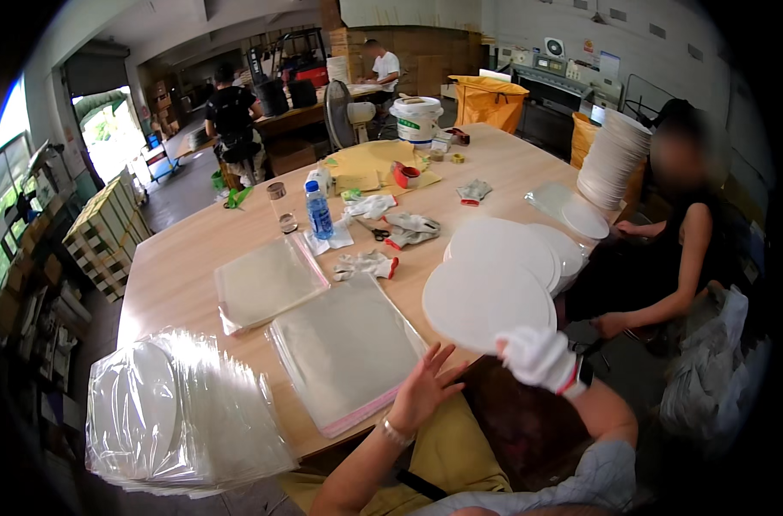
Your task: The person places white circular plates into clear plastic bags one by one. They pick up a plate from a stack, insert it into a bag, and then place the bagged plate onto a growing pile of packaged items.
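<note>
My right hand (536,357), in a white glove with a red cuff, is closed on the near edge of a large white round board (486,297). That board is tilted above the table's near edge, over more white round boards (542,249). My bare left hand (426,387) is held with fingers spread and nothing in it, just right of a stack of clear plastic bags (348,353) with a pink edge. A second stack of clear bags (271,279) lies farther left. At the table's left corner is a pile of bagged white round boards (138,413).
Work gloves (366,265), scissors (380,234), a blue-capped bottle (318,211), a red tape roll (406,175) and a white bucket (416,120) stand or lie farther back. A co-worker (693,232) sits at right beside a tall stack of white discs (613,159).
</note>
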### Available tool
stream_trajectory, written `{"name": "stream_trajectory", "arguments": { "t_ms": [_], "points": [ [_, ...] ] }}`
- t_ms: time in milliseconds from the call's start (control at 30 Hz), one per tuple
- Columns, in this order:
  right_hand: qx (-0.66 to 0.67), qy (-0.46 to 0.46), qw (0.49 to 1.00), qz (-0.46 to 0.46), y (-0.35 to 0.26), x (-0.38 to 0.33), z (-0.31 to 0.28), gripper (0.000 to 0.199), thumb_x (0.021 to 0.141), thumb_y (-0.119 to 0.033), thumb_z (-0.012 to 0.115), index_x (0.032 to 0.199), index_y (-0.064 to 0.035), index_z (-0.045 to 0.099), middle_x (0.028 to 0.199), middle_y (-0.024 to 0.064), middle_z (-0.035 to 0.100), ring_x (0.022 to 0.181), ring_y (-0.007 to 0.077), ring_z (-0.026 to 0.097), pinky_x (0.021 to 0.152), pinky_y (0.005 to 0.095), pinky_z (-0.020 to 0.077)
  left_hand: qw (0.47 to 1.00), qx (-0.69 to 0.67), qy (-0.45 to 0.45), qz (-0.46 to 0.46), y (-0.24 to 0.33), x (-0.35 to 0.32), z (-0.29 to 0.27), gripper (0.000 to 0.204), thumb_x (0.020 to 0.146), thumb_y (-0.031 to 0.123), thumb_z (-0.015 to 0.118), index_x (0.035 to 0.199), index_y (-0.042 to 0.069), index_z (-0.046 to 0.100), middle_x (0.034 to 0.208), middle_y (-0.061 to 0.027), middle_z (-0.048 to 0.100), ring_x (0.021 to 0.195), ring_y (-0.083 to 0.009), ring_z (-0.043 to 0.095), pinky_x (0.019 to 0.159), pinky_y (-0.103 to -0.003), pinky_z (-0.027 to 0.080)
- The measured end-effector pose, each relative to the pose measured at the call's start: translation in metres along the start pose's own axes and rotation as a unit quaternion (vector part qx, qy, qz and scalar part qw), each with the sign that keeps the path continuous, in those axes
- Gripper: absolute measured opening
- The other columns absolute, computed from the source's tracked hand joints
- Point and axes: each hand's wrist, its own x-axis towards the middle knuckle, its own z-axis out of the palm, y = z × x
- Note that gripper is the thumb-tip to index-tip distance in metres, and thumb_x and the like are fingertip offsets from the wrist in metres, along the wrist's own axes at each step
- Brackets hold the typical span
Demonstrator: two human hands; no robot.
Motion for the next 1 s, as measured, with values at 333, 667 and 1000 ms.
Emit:
{"name": "stream_trajectory", "arguments": {
  "t_ms": [333,667,1000],
  "points": [
    [0.251,0.126,0.931,0.231,-0.014,-0.013,0.076,0.057,0.065,-0.003,0.07,0.118,0.0027,0.048,0.116,0.0219,0.052,0.108,0.036,0.052,0.089,0.038,0.0442,0.918,0.327,0.189,0.123,0.047,-0.062,-0.043,0.03,0.091,0.005,0.051,0.12,0.002,0.044,0.112,-0.0087,0.057,0.099,-0.0176,0.057,0.08,-0.032,0.052],
    [0.676,-0.093,0.663,0.308,-0.04,0.027,0.225,0.059,0.083,-0.006,0.053,0.136,-0.0035,0.028,0.091,0.0058,0.053,0.079,0.0095,0.05,0.07,0.0254,0.0438,0.788,0.404,0.373,0.278,0.069,-0.097,-0.132,0.025,0.075,-0.002,0.057,0.099,0.002,0.05,0.087,-0.0039,0.054,0.081,-0.0135,0.052,0.076,-0.026,0.044],
    [0.404,-0.137,0.874,0.233,-0.028,0.062,0.172,0.012,0.082,-0.013,0.056,0.087,-0.002,0.056,0.083,0.0136,0.061,0.071,0.0328,0.06,0.059,0.0394,0.047,0.773,0.399,0.398,0.29,0.086,-0.09,-0.145,0.051,0.072,-0.002,0.052,0.121,-0.001,0.04,0.119,-0.0156,0.048,0.11,-0.0238,0.048,0.084,-0.032,0.044]
  ]
}}
